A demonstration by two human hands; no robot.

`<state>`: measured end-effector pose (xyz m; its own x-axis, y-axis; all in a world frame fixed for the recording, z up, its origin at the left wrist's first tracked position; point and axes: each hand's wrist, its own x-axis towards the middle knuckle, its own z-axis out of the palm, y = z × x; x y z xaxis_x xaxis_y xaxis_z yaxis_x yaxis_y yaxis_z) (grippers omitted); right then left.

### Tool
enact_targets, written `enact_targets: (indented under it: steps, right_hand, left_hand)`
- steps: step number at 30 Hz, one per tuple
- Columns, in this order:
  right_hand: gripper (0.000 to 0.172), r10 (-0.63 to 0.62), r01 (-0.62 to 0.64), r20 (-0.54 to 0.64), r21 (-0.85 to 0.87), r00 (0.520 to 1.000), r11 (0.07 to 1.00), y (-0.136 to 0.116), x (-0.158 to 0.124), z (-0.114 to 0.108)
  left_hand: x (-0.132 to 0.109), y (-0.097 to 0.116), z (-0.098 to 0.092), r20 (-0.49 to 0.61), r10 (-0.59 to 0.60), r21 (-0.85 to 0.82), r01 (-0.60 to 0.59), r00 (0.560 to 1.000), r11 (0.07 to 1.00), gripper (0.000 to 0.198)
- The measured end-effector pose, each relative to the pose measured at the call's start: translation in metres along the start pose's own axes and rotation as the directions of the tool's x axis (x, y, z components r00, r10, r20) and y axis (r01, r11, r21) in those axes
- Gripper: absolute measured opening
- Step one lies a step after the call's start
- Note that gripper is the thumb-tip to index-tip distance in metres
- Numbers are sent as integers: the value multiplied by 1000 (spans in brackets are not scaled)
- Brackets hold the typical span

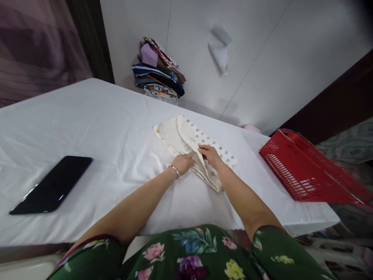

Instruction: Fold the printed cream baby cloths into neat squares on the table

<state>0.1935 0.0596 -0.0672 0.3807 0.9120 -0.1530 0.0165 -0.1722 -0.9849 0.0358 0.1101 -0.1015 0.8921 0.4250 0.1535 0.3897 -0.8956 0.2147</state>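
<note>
Both hands are on one item. The left hand (183, 163), with a bracelet (175, 170) at the wrist, rests knuckles-up on the near part of a cream cloth (182, 136). Its fingers are curled towards a raised fold; whether they grip the fabric or only press on it cannot be told. The right hand (210, 155) is closed on the same fold, which it pinches between thumb and fingers. The two hands sit just beside each other, fingertips nearly meeting at the fold.

The cloth lies partly folded on the white-covered table (101, 124). It spreads away from the hands on the far side, and a narrow end runs back under the right wrist. Small printed motifs show on the strip beyond the right hand.

Well out to the left of the left hand, a dark tablet (52, 183) lies flat on the table. Well out to the right of the right hand, a red basket (309, 171) sits at the table's edge, tilted. Far beyond both hands, past the table's far edge, stands a stack of clothes (159, 72).

The sleeves (204, 252) are green with a floral print.
</note>
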Motion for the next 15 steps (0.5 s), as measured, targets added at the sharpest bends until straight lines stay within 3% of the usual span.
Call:
enact_targets:
  steps: [7,11,15]
  right_hand:
    - [27,15,-15,1,12,1000,1000,-4,-6,6]
    - [26,14,-9,90,-59,996,998,4,-13,14]
    - [28,24,-9,108,-143,994,990,12,-21,16]
  left_hand:
    - [-20,-4,-3,-156,42,124,-22,987,992,27]
    - [-30,-7,2,-75,29,82,-23,997,996,21]
    - [-30,-5,4,-46,-4,71,7,999,997,23]
